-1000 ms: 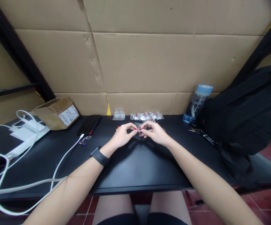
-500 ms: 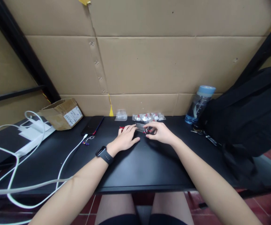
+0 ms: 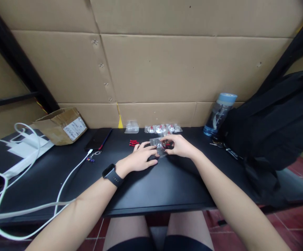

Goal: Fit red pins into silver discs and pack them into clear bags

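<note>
My right hand has its thumb and fingertips closed around a small round item with red on it. It sits at the right end of a clear plastic bag, though my fingers partly cover it. At the bag's left side lies my left hand, fingers stretched and thumb apart, fingertips touching or very close to the plastic. Just beyond its fingers is a small bundle of red pieces. Behind both hands, a row of shiny round items in clear bags rests by the cardboard wall.
Flat clear bags lie at the back. To the left are a phone, a cardboard box, a keyring charm and white cables. A water bottle, keys and a black backpack stand right.
The clear bag has turned and now shows its flat side between my hands. My left hand sits slightly lower, uncovering more of the red pieces. The whole view has shifted a little.
</note>
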